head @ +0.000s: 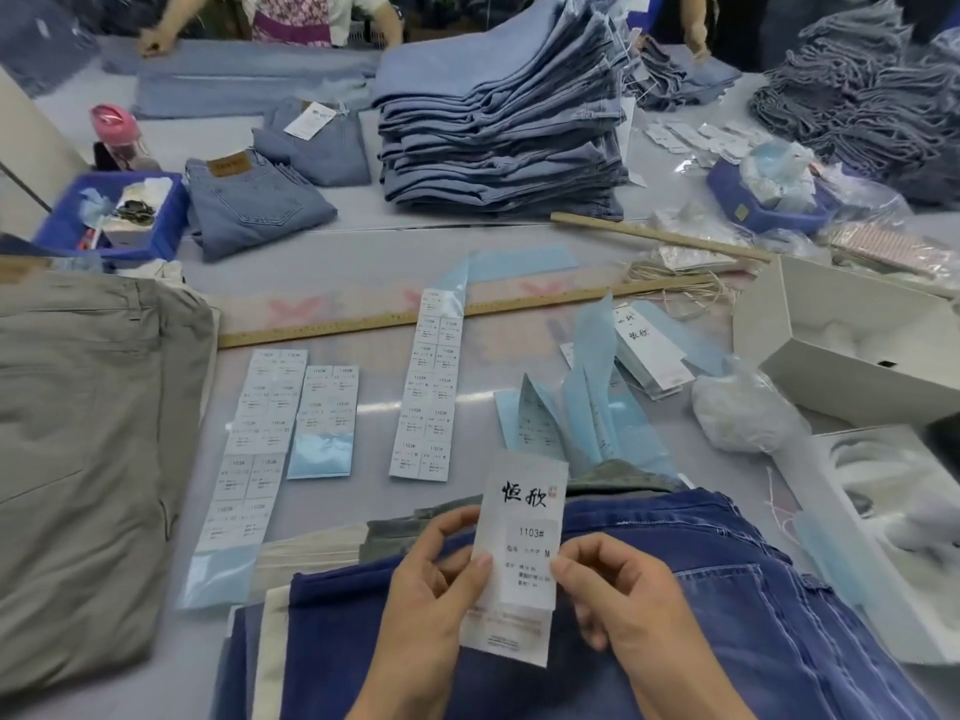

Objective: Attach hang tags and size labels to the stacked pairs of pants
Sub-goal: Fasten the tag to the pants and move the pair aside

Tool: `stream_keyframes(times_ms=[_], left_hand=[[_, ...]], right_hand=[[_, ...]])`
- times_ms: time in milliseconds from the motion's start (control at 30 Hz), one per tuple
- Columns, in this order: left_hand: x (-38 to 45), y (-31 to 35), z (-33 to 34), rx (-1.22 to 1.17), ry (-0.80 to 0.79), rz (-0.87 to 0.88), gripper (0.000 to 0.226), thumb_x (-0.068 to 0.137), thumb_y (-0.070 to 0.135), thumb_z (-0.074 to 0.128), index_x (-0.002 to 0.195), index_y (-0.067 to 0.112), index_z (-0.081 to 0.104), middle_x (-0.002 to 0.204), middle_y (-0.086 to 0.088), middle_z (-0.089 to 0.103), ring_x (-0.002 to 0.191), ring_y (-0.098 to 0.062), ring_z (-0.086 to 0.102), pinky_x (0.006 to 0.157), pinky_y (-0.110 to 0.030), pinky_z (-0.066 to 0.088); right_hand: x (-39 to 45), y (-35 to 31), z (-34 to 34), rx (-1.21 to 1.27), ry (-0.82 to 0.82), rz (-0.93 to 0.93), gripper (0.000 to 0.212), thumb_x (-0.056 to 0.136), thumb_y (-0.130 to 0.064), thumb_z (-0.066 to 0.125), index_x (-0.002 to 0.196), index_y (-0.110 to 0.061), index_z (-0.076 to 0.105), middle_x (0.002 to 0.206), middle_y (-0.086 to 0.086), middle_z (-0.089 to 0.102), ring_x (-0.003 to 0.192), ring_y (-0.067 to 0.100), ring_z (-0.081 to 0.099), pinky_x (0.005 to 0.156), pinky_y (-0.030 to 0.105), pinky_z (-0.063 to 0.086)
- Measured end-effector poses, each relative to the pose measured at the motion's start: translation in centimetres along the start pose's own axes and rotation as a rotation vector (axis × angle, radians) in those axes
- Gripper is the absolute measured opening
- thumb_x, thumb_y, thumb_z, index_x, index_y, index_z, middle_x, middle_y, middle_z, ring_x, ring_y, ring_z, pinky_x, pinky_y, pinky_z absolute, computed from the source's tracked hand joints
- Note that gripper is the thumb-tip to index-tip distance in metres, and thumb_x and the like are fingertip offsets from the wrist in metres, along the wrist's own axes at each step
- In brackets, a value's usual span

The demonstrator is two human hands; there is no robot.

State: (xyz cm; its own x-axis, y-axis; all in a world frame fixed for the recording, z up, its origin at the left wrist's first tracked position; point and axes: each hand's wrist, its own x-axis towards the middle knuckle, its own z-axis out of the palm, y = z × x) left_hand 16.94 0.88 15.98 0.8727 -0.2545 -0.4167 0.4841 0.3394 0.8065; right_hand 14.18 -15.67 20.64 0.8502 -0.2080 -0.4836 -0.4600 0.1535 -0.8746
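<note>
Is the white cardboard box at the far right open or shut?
Open. The white cardboard box has no lid on top, and its pale inside walls and floor are visible from above. What lies inside is too blurred to tell.

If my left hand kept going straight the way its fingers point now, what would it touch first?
Its fingers point up and to the right. The left hand already pinches the hang tag by its left edge, so the tag lies first in that line. Past the tag is probably the right hand, though depth is unclear.

Glossy pale worktable [363,241], overhead glare
</note>
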Motion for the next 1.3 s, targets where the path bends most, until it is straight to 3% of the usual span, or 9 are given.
stream_keyframes(times_ms=[267,433,600,667,767,867,1067,1200,1300], left_hand=[[-0.2,0.3,0.5,-0.111,0.000,0.003,0.049,0.077,0.012,0.068,0.125,0.020,0.062,0.103,-0.024,0.076,0.090,-0.036,0.076,0.071,-0.042,0.064],[-0.6,0.3,0.9,0.098,-0.009,0.076,0.068,0.073,0.002,0.087,0.129,0.021,0.055,0.102,-0.012,0.079,0.095,-0.027,0.076,0.072,-0.031,0.062],[-0.7,0.2,1.0,0.119,0.041,0.132,0.061,0.072,-0.007,0.081,0.124,0.019,0.060,0.097,-0.011,0.079,0.092,-0.024,0.077,0.070,-0.025,0.060],[-0.7,0.3,1.0,0.118,0.024,0.152,0.064,0.067,-0.001,0.089,0.122,0.015,0.060,0.100,-0.011,0.079,0.095,-0.025,0.076,0.073,-0.026,0.060],[-0.7,0.4,1.1,0.147,-0.062,0.158,0.057,0.065,0.002,0.083,0.118,0.007,0.062,0.104,-0.014,0.078,0.099,-0.030,0.075,0.080,-0.029,0.059],[-0.4,0.5,1.2,0.153,-0.155,0.127,0.055,0.065,0.015,0.087,0.115,0.008,0.065,0.105,-0.016,0.077,0.099,-0.031,0.074,0.081,-0.031,0.059],[0.5,0.6,2.5,0.083,-0.007,0.091,0.030,0.078,0.020,0.086,0.094,0.002,0.068,0.085,-0.022,0.076,0.070,-0.031,0.075,0.055,-0.028,0.058],[1.5,0.6,4.4,0.169,0.083,0.228,0.005,0.078,0.030,0.069,0.083,0.029,0.071,0.079,-0.012,0.077,0.065,-0.025,0.074,0.051,-0.026,0.057],[2.7,0.5,7.4,0.269,0.026,0.320,0.006,0.081,0.036,0.068,0.082,0.038,0.063,0.077,-0.005,0.077,0.062,-0.020,0.073,0.051,-0.023,0.055]], right_hand=[[0.7,0.4,0.5,-0.018,0.011,-0.016,0.019,0.086,0.004,0.072,0.069,-0.004,0.069,0.052,-0.001,0.058,0.041,0.003,0.045,0.039,0.012,0.034],[1.0,1.4,0.4,-0.092,0.053,-0.065,0.021,0.085,-0.001,0.076,0.068,-0.014,0.072,0.062,0.005,0.066,0.045,0.002,0.048,0.043,0.011,0.037],[1.0,2.1,0.8,-0.070,0.228,-0.143,0.044,0.068,-0.015,0.091,0.094,-0.026,0.057,0.073,-0.001,0.069,0.053,0.015,0.054,0.040,0.023,0.041],[1.0,1.3,0.8,-0.034,0.139,-0.141,0.050,0.066,-0.031,0.093,0.103,-0.022,0.060,0.083,-0.002,0.075,0.065,0.019,0.068,0.048,0.027,0.051],[0.5,0.1,0.8,-0.122,0.005,-0.208,0.026,0.074,-0.036,0.086,0.099,-0.032,0.077,0.093,0.001,0.079,0.085,0.020,0.076,0.072,0.028,0.061],[0.2,-0.2,0.3,-0.136,0.052,-0.218,0.021,0.075,-0.042,0.073,0.095,-0.041,0.078,0.092,-0.002,0.080,0.085,0.016,0.076,0.071,0.028,0.061],[-0.5,-0.1,0.0,-0.131,-0.078,-0.183,0.016,0.088,-0.035,0.078,0.103,-0.038,0.076,0.105,-0.004,0.078,0.099,0.016,0.074,0.082,0.029,0.060],[-0.8,0.1,-1.3,-0.287,-0.099,-0.226,0.031,0.082,-0.039,0.075,0.111,-0.045,0.066,0.102,-0.002,0.078,0.097,0.015,0.074,0.091,0.042,0.059],[-0.7,-1.5,-3.2,-0.283,-0.125,-0.248,0.039,0.087,-0.023,0.072,0.121,-0.040,0.065,0.110,-0.004,0.077,0.104,0.016,0.073,0.093,0.037,0.058]])
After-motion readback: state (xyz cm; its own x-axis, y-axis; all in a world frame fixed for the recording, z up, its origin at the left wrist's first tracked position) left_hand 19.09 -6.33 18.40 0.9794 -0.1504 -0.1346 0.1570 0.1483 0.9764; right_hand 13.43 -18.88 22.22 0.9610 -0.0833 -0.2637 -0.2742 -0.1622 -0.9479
